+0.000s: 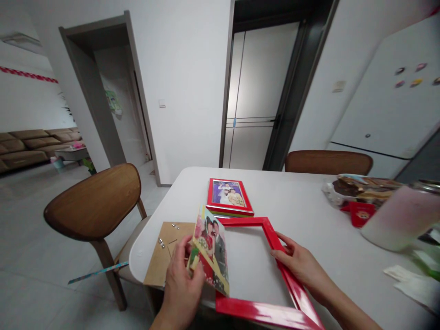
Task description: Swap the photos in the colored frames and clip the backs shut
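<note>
My left hand [184, 279] is closed on a photo print [215, 247] of two people, held tilted above the table's near left part, with something small and green-yellow also between the fingers. My right hand [299, 261] grips the right side of an empty red frame [256, 308], through which the white tabletop shows. The photo overlaps the frame's left side. Left of the photo lies a brown backing board [156, 261] with metal clips, partly behind my left hand. Beyond the empty frame, another red frame with a picture [228, 195] lies flat, stacked on something with a green edge.
The white table [285, 197] bears a pink-white jug [400, 217], a red packet [361, 213], plastic-wrapped items [364, 185] and white tissue [412, 284] at the right. Brown chairs stand at the left [99, 201] and far side [328, 162].
</note>
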Demonstrator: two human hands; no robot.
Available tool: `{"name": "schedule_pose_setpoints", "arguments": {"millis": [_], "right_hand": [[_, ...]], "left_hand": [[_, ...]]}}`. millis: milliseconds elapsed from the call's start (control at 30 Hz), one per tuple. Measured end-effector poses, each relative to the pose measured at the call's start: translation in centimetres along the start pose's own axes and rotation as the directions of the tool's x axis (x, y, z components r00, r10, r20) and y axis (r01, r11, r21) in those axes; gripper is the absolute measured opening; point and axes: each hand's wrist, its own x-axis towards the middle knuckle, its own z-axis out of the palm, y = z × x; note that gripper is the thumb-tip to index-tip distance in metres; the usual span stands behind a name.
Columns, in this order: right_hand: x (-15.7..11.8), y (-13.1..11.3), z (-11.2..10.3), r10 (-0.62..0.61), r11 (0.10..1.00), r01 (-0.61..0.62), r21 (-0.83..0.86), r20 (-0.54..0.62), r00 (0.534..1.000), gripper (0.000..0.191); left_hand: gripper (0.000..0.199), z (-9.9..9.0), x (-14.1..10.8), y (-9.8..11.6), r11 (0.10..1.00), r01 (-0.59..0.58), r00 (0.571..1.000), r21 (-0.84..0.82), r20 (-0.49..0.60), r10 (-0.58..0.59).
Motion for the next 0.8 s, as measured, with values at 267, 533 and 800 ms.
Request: {"name": "schedule_pose_setpoints", "arguments": {"millis": [267,533,800], "right_hand": [[0.7,2.0,0.7,-0.136,0.802,0.038,-0.596,-0.121,0.983,0.048],[0.3,2.3,0.6,-0.196,0.700,0.074,-0.711,-0.092,0.976,0.045],[-0.9,-0.8,5.9,-0.221,0.958,0.225,-0.178,0.041,0.974,0.050]], "left_hand": [[0.042,-1.5,-1.4,-4.8,0.960,0.056,0.984,0.273,0.150,-0.101],[0.036,-1.7,-1.0,-4.0,0.835,-0.140,0.971,0.533,0.237,0.012],[0.061,0.8,-1.6,-2.4,0.893,-0.352,0.864,0.280,0.464,0.195]]}}
